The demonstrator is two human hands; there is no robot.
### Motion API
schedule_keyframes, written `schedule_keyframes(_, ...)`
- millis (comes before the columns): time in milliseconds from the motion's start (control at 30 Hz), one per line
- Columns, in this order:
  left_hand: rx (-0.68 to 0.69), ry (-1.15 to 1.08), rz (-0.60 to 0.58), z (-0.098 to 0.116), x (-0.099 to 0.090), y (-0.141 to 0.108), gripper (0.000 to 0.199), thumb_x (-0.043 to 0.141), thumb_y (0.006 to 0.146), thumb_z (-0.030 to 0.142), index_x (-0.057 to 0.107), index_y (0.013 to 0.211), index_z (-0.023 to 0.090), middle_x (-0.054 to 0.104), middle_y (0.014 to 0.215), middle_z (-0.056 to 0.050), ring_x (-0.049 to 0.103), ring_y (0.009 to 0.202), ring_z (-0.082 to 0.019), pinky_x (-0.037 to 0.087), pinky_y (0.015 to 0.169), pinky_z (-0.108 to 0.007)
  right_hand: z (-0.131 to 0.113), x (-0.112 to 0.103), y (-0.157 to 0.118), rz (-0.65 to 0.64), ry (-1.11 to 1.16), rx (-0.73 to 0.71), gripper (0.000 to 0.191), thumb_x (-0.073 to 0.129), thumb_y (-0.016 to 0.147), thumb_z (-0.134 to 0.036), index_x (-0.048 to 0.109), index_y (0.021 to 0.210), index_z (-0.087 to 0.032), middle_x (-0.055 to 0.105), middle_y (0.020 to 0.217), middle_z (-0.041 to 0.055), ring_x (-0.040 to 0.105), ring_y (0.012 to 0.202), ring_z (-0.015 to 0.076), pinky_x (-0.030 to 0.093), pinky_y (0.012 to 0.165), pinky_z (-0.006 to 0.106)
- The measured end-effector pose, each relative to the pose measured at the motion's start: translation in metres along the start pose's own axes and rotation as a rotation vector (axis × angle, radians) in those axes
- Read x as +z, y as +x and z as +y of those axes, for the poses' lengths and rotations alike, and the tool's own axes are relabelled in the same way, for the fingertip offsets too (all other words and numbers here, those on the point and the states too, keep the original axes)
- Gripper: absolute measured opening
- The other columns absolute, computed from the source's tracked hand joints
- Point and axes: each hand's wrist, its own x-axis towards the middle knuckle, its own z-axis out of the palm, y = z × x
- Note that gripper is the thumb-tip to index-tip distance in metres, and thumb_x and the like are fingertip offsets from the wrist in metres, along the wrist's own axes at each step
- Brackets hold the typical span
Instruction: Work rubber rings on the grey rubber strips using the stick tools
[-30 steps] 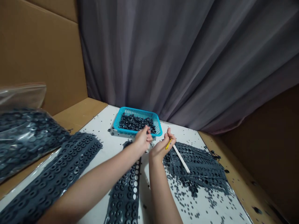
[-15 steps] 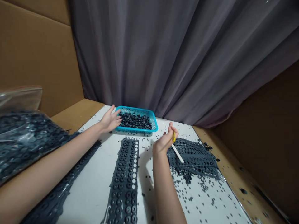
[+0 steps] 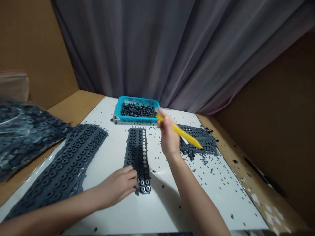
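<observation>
Near the front part of the narrow dark rubber strip (image 3: 135, 147), my left hand (image 3: 121, 183) rests with its fingers curled together on the strip's left side; whatever they pinch is hidden. Ring-shaped pieces line the strip, and a column of white round holes runs along its right side. Raised above the table, my right hand (image 3: 169, 134) holds a yellow tool (image 3: 188, 136) with a dark tip pointing up and left. A white stick (image 3: 184, 140) shows partly behind the tool. Beyond the strip sits a blue basket (image 3: 137, 120) of small black rings.
A wide ringed rubber sheet (image 3: 71, 157) and a clear bag of rings (image 3: 27, 134) lie at the left. Another perforated sheet (image 3: 201, 139) lies at the right, with small black discs scattered around it. Cardboard walls and a grey curtain (image 3: 137, 49) surround the table.
My left hand has come back from beside the basket to the front of the narrow strip, its fingers now closed. My right hand has turned, showing the yellow tool at length. The view has shifted.
</observation>
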Motion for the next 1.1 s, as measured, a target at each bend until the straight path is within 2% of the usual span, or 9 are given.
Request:
schedule_keyframes(100, 0.076, -0.036, 0.013, -0.002, -0.009, -0.001, 0.014, 0.048, 0.092, 0.016, 0.060, 0.086, 0.019, 0.059, 0.086, -0.003, 0.048, 0.081, -0.018, 0.037, 0.072, -0.029, 0.016, -0.022, -0.052, -0.250, -0.090, 0.301, 0.037, 0.056, 0.083, -0.046, 0.071, 0.105, -0.020, 0.065, 0.073, 0.0029, 0.059, 0.070, 0.0162, 0.050, 0.071, 0.032)
schedule_keyframes(200, 0.045, -0.085, 0.024, 0.000, -0.018, -0.008, 0.007, 0.056, 0.088, 0.020, 0.063, 0.088, 0.022, 0.060, 0.086, -0.001, 0.050, 0.083, -0.018, 0.036, 0.074, -0.029, 0.030, -0.050, -0.100, -0.221, -0.120, 0.538, 0.034, 0.063, 0.078, -0.041, 0.071, 0.099, -0.015, 0.070, 0.076, 0.0064, 0.063, 0.067, 0.0166, 0.052, 0.069, 0.031)
schedule_keyframes(267, 0.001, -0.092, 0.013, 0.002, -0.022, -0.011, 0.007, 0.063, 0.083, 0.023, 0.064, 0.090, 0.023, 0.061, 0.086, -0.001, 0.052, 0.085, -0.019, 0.036, 0.076, -0.030, 0.037, -0.062, -0.122, -0.197, -0.126, 0.600, 0.028, 0.064, 0.076, -0.034, 0.071, 0.094, -0.013, 0.070, 0.072, 0.0064, 0.063, 0.063, 0.0161, 0.051, 0.064, 0.029)
schedule_keyframes(367, -0.064, -0.083, 0.044, 0.006, -0.024, -0.004, 0.011, 0.061, 0.084, 0.028, 0.064, 0.094, 0.023, 0.063, 0.090, -0.002, 0.053, 0.087, -0.020, 0.038, 0.078, -0.032, 0.042, -0.067, -0.137, -0.165, -0.180, 0.585, 0.015, 0.060, 0.066, -0.019, 0.069, 0.077, -0.015, 0.066, 0.061, 0.0017, 0.057, 0.054, 0.0136, 0.047, 0.055, 0.024)
schedule_keyframes(467, -0.122, -0.035, 0.080, 0.010, -0.022, 0.015, 0.011, 0.056, 0.087, 0.025, 0.062, 0.094, 0.020, 0.063, 0.091, -0.004, 0.053, 0.088, -0.021, 0.040, 0.077, -0.033, 0.045, -0.062, -0.138, -0.148, -0.221, 0.548, 0.010, 0.054, 0.060, -0.016, 0.064, 0.064, -0.016, 0.061, 0.053, -0.0008, 0.052, 0.050, 0.0121, 0.041, 0.048, 0.021)
schedule_keyframes(633, -0.160, 0.053, 0.023, 0.009, -0.014, 0.044, 0.013, 0.060, 0.081, 0.019, 0.063, 0.093, 0.017, 0.062, 0.091, -0.006, 0.053, 0.092, -0.024, 0.043, 0.078, -0.034, 0.049, -0.057, -0.137, -0.192, -0.271, 0.521, 0.013, 0.052, 0.061, -0.017, 0.065, 0.063, -0.016, 0.060, 0.051, -0.0006, 0.051, 0.049, 0.0124, 0.038, 0.046, 0.021)
schedule_keyframes(867, -0.069, 0.103, -0.076, 0.004, -0.014, 0.058, 0.014, 0.062, 0.076, 0.014, 0.064, 0.089, 0.015, 0.060, 0.088, -0.006, 0.054, 0.090, -0.023, 0.045, 0.078, -0.032, 0.048, -0.052, -0.135, -0.233, -0.494, 0.378, 0.016, 0.050, 0.065, -0.017, 0.052, 0.050, -0.018, 0.050, 0.045, -0.0035, 0.043, 0.047, 0.0097, 0.034, 0.050, 0.021)
schedule_keyframes(967, -0.013, 0.236, -0.128, 0.009, -0.008, 0.061, 0.009, 0.056, 0.079, 0.010, 0.064, 0.078, 0.015, 0.059, 0.080, -0.007, 0.056, 0.084, -0.023, 0.045, 0.076, -0.032, 0.050, -0.052, -0.132, -0.266, -0.493, 0.390, 0.018, 0.048, 0.065, -0.017, 0.047, 0.048, -0.019, 0.046, 0.042, -0.0044, 0.041, 0.046, 0.0095, 0.031, 0.048, 0.021)
schedule_keyframes(1100, 0.124, 0.468, -0.100, 0.010, 0.007, 0.055, 0.024, 0.042, 0.084, 0.001, 0.061, 0.077, 0.013, 0.059, 0.076, -0.010, 0.055, 0.077, -0.024, 0.044, 0.072, -0.034, 0.053, -0.053, -0.132, -0.263, -0.473, 0.419, 0.018, 0.048, 0.066, -0.017, 0.048, 0.048, -0.019, 0.049, 0.043, -0.0037, 0.043, 0.047, 0.0103, 0.033, 0.048, 0.021)
